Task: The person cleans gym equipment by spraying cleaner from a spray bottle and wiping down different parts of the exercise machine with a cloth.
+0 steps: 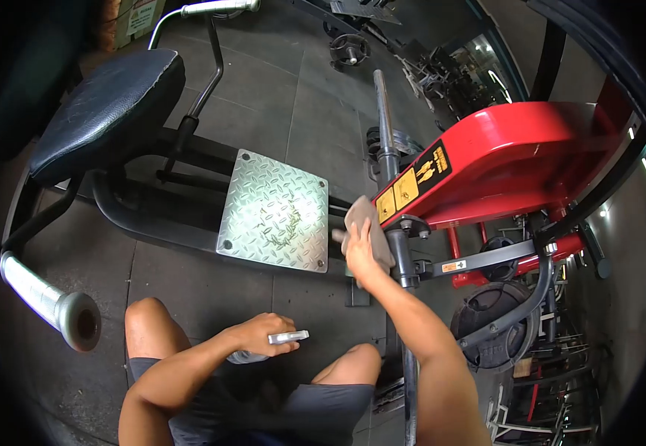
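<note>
My left hand (265, 334) is closed around a spray bottle (288, 337) above my lap. Its pale trigger head sticks out past my fingers, and a bit of its clear body (247, 357) shows below the wrist; the rest is hidden. With my right hand (362, 251) I press a beige-grey cloth (379, 251) against the machine, at the front end of its red cover (512, 160) beside a metal post (403, 262). My fingers lie over the cloth, and what is beneath it is hidden. Left of the cloth is a diamond-patterned metal foot plate (252, 197) with worn marks in its middle.
A black padded seat (104, 104) stands at the left, with a grey-gripped handle (40, 297) below it and another handle (219, 7) above. An upright bar (384, 111) rises behind the cloth. Weight plates (498, 323) are at the right. Dark floor tiles (263, 97) lie underneath.
</note>
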Tool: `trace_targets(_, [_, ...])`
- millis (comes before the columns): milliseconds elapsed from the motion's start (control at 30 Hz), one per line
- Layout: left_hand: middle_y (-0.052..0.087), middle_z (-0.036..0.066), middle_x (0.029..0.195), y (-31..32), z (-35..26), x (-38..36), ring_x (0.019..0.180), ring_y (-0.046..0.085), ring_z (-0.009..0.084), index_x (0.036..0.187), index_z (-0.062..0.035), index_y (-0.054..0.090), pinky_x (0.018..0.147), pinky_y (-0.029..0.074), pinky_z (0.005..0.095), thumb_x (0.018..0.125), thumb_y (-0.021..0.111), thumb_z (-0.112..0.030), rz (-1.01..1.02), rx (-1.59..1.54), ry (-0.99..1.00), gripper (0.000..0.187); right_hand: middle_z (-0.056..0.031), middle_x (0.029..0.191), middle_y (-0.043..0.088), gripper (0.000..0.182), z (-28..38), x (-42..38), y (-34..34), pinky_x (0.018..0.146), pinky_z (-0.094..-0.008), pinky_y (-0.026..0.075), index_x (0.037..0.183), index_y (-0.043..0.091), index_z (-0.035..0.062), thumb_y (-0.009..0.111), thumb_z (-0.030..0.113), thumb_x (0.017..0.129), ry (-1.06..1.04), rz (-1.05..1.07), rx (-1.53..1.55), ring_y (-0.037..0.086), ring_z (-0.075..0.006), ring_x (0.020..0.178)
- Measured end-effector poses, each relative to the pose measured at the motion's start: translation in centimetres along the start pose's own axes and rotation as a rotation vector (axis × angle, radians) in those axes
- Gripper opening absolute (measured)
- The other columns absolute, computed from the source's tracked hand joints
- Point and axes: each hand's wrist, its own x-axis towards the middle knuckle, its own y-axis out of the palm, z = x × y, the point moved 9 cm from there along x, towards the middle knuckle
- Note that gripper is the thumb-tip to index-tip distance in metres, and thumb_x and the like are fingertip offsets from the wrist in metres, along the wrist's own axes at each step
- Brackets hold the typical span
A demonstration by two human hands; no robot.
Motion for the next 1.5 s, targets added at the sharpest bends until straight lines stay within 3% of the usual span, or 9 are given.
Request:
trace_targets(67, [0.062, 0.017, 0.078, -0.3, -0.1, -0.2, 0.083, 0.063, 0.037, 0.082, 0.0019, 0.062, 0.073, 0.049, 0.0475, 0.091, 0.064, -0.024, -0.026, -0.018, -0.002, 0.027, -0.0215, 0.124, 0.061, 0.033, 1.2, -4.3, 9.0, 0.098, -0.0544, 0.038, 0.109, 0.073, -0.0015, 0.057, 0.019, 0.088, 0.089, -0.141, 0.506, 0.047, -0.0405, 0.122])
trace_targets(133, [0.062, 0.017, 0.078, -0.8, 0.0, -0.4, 0.083, 0.063, 0.0369, 0.082, 0.002, 0.062, 0.072, 0.049, 0.0476, 0.091, 0.065, -0.024, -0.042, -0.014, 0.005, 0.027, -0.0165, 0.114, 0.061, 0.029, -1.4, -8.7, -2.6, 0.084, -0.0461, 0.04, 0.103, 0.073, -0.0004, 0.057, 0.017, 0.087, -0.055, 0.238, 0.151, 0.051, -0.0344, 0.105])
trace_targets(333, [0.064, 0.017, 0.08, -0.6, 0.9, 0.0, 0.081, 0.063, 0.0375, 0.081, 0.0017, 0.062, 0.071, 0.05, 0.048, 0.09, 0.065, -0.026, 0.02, -0.014, -0.02, 0.029, -0.0181, 0.125, 0.058, 0.042, -17.8, -12.0, -19.1, 0.095, -0.05, 0.041, 0.115, 0.062, -0.0038, 0.067, 0.02, 0.081, 0.602, -0.453, 0.312, 0.052, -0.0401, 0.111])
trace_targets(500, [0.065, 0.018, 0.082, 0.6, 1.9, 0.4, 0.08, 0.064, 0.0391, 0.081, 0.001, 0.063, 0.072, 0.05, 0.0484, 0.089, 0.066, -0.026, 0.036, -0.006, -0.006, 0.028, -0.0345, 0.141, 0.045, 0.085, -12.4, -7.9, -0.3, 0.102, -0.0474, 0.048, 0.138, 0.041, -0.012, 0.069, 0.05, 0.087, 0.847, 0.413, 0.613, 0.053, -0.0413, 0.127])
trace_targets(600, [0.065, 0.018, 0.083, 1.1, 2.0, 0.5, 0.079, 0.064, 0.0395, 0.083, 0.0008, 0.065, 0.071, 0.051, 0.0483, 0.088, 0.066, -0.026, 0.078, 0.022, -0.002, 0.027, -0.0239, 0.105, 0.072, 0.075, -15.7, -6.1, 3.4, 0.084, -0.047, 0.056, 0.106, 0.071, -0.0031, 0.078, 0.064, 0.071, 0.872, 0.346, 0.754, 0.071, -0.0366, 0.1])
trace_targets(733, [0.065, 0.019, 0.083, 1.8, 1.4, 1.0, 0.078, 0.064, 0.04, 0.085, 0.0007, 0.066, 0.071, 0.051, 0.0484, 0.086, 0.067, -0.025, 0.179, 0.047, -0.016, 0.026, -0.0289, 0.116, 0.068, 0.089, -15.9, -8.4, 5.4, 0.092, -0.0448, 0.053, 0.113, 0.069, -0.0035, 0.071, 0.074, 0.07, 0.885, 0.319, 0.964, 0.066, -0.0384, 0.112])
trace_targets(1133, [0.066, 0.019, 0.081, 0.5, 2.8, 0.4, 0.077, 0.066, 0.0385, 0.085, 0.0008, 0.067, 0.071, 0.051, 0.0462, 0.088, 0.068, -0.024, 0.089, 0.031, -0.047, 0.025, -0.0311, 0.126, 0.056, 0.041, -9.9, -4.6, -0.8, 0.088, -0.0578, 0.048, 0.129, 0.058, 0.0019, 0.049, 0.026, 0.097, 0.816, 0.325, -0.082, 0.056, -0.0487, 0.113])
trace_targets(1333, [0.069, 0.019, 0.088, 0.3, 4.8, 0.1, 0.08, 0.069, 0.0356, 0.095, 0.0018, 0.07, 0.074, 0.053, 0.0419, 0.089, 0.068, -0.027, 0.153, -0.036, -0.152, 0.029, -0.0244, 0.132, 0.06, 0.028, -9.4, -11.6, -5.3, 0.093, -0.0465, 0.051, 0.107, 0.068, 0.0017, 0.051, 0.017, 0.091, 0.41, 0.048, 0.463, 0.058, -0.0419, 0.116])
trace_targets(1500, [0.07, 0.018, 0.09, -1.0, 3.5, -0.1, 0.08, 0.069, 0.0353, 0.093, 0.0, 0.07, 0.073, 0.052, 0.0424, 0.089, 0.069, -0.028, 0.091, 0.001, -0.09, 0.028, -0.0255, 0.094, 0.067, 0.023, -28.7, -21.9, -13.3, 0.085, -0.0483, 0.052, 0.099, 0.064, -0.0012, 0.055, -0.003, 0.078, 1.009, -0.571, 0.64, 0.066, -0.0446, 0.093])
